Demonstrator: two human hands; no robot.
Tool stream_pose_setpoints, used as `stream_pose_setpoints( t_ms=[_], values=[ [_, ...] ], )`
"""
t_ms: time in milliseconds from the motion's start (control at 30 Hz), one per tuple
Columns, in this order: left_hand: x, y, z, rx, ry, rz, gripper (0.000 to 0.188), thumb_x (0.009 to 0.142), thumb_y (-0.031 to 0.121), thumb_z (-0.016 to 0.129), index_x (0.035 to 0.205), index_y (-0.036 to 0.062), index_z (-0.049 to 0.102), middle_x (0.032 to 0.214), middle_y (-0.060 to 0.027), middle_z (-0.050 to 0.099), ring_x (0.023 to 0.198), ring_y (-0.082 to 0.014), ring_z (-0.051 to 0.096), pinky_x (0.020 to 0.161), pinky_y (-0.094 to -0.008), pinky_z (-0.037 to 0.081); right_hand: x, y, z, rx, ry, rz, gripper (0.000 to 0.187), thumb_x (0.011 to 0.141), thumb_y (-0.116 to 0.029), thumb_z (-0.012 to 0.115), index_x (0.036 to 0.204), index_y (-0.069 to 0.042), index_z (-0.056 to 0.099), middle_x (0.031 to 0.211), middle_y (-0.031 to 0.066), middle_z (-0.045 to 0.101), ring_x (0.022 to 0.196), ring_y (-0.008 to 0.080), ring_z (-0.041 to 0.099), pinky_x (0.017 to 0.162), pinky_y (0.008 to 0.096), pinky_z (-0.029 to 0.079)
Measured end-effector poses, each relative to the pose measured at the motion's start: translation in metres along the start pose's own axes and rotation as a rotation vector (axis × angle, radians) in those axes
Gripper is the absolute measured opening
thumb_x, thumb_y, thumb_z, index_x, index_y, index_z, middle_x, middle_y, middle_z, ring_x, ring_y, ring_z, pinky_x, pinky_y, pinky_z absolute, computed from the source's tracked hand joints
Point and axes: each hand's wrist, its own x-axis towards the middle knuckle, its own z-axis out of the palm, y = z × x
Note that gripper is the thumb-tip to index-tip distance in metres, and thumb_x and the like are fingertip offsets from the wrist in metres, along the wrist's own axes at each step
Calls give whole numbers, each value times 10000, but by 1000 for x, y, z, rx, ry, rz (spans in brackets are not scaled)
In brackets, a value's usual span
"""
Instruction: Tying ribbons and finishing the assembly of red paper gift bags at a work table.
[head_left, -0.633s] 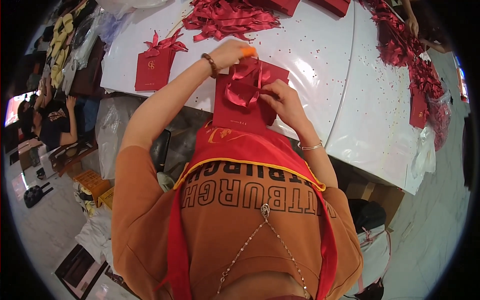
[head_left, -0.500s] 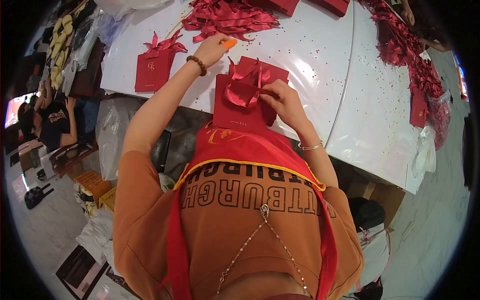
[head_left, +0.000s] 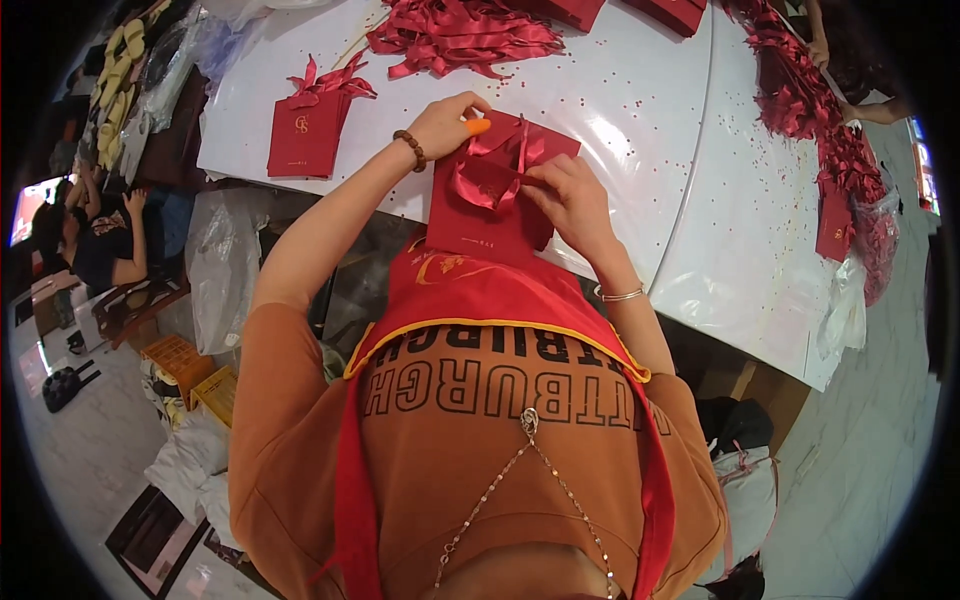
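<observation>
Red gift bags (head_left: 478, 229) lie stacked between the hands, with satin ribbon (head_left: 472, 194) looped over the top one. The right hand (head_left: 574, 200) pinches this ribbon between thumb and fingertips. The left hand (head_left: 448, 126), wearing an orange finger cover (head_left: 478, 127), curls at their far left corner; whether it grips anything, I cannot tell. Beyond it sits a ribbon heap (head_left: 455, 38).

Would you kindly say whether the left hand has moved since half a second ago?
Yes: the left hand has moved slightly right and farther from the ribbon pile, downward in the view.
</observation>
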Motion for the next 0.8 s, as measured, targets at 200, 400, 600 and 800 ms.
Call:
stream_pose_setpoints(
  t_ms=[200,400,600,800],
  values=[
    [-5,38,-2,113,102,113,226,795,239,532,919,73,623,807,-120,642,738,-255,607,656,-319,471,-2,8,8,19,124,-43,177,731,-125,668,895,-74,623,1053,99,482,937,256,495,728,333,440],
    [1,46,15,227,-114,171,253,791,290,568,786,47,641,692,-94,619,649,-206,576,596,-309,442,-2,10,18,314,65,76,249,745,-99,657,985,-81,593,1099,110,461,926,228,500,746,309,443],
    [29,36,-8,-422,-60,-105,242,816,259,597,713,40,597,531,36,426,459,-53,361,430,-209,283,-4,-14,14,541,-144,353,414,795,-20,601,1175,-90,453,1083,22,507,907,100,518,755,225,442],
    [44,2,-20,-784,7,-142,222,864,240,536,885,29,600,666,18,525,535,-60,485,444,-168,336,-2,-6,22,687,-130,289,424,816,-21,586,1204,-62,422,1087,49,514,946,118,531,788,226,448]
  ],
)
